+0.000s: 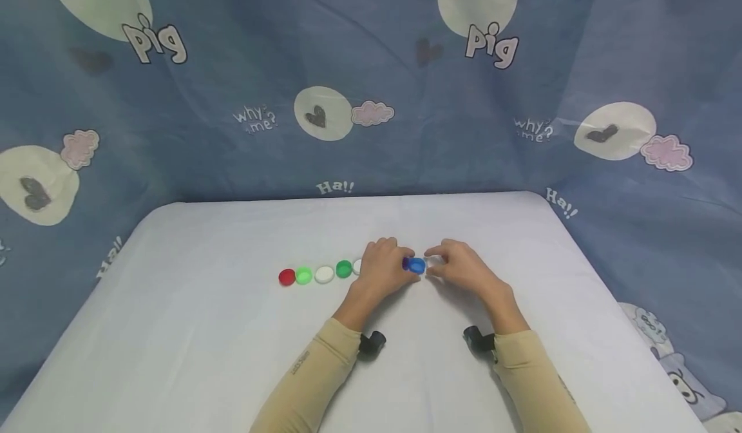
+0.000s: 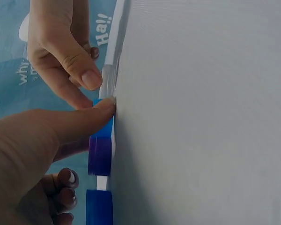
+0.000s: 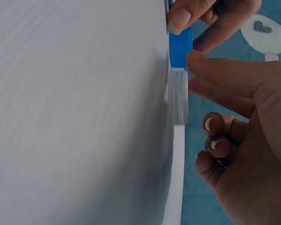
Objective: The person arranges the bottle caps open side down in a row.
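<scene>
The left hand (image 1: 382, 267) pinched the blue cap (image 1: 417, 266), beside the clear cap (image 3: 179, 101). The right hand (image 1: 465, 269) had finger and thumb apart, gripping or not, I couldn't tell. A hard push could have knocked the row (image 1: 344, 269) crooked.

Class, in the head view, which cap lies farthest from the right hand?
The red cap, leftmost of all and the only red one visible. Even its neighbour, the light green cap, lies nearer the right hand.
</scene>
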The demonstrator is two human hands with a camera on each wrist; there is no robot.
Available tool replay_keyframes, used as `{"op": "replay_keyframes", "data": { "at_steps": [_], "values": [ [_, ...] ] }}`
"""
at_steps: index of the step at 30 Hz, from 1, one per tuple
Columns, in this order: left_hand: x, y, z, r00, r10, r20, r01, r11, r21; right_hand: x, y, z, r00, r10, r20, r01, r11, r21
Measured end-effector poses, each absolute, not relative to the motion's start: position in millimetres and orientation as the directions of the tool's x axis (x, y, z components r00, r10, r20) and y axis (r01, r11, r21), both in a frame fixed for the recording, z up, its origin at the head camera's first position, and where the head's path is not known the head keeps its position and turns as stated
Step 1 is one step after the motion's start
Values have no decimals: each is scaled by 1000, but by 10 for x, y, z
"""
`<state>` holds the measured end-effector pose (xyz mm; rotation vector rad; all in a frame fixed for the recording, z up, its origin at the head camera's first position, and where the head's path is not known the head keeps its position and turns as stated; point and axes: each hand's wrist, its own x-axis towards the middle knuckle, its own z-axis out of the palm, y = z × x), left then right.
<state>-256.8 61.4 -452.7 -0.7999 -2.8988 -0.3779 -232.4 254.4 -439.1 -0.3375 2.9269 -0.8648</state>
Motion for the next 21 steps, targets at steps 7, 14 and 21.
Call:
{"op": "replay_keyframes", "data": {
  "at_steps": [7, 14, 21],
  "values": [
    [-2600, 554, -4579, -833, 505, 224, 547, 811, 205, -2351, 2422, -4409, -971, -240, -19, -191, 818, -542],
    [-2610, 581, -4545, -826, 518, 222, 560, 800, 216, -2366, 2419, -4410, -966, -258, 10, -224, 821, -525],
    [-2611, 571, -4490, -798, 544, 258, 597, 769, 227, -2370, 2490, -4393, -965, -258, 45, -232, 759, -609]
  ]
}}
